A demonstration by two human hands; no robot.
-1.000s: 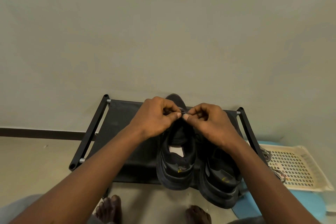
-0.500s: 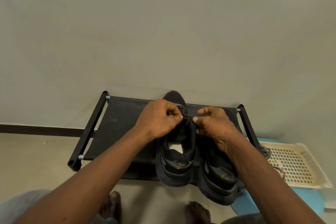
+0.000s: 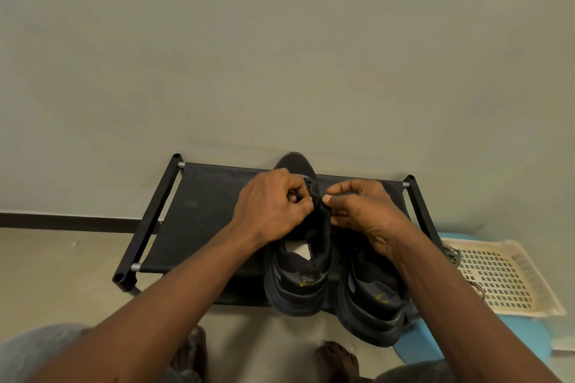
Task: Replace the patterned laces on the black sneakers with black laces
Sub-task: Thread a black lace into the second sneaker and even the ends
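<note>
Head view: left hand [image 3: 270, 205], right hand [image 3: 364, 214] pinch black lace [image 3: 313, 193] atop sneaker [image 3: 298, 283]; basket [image 3: 504, 277] nearby.

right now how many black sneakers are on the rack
2. One sneaker stands at the middle of the rack, where the left hand and right hand pinch its lace; the other sneaker sits beside it on the right, partly under the right forearm. None seems hidden.

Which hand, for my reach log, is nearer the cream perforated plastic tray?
Right: the right hand pinches the black lace, left of the tray; the left hand is farther left.
</note>
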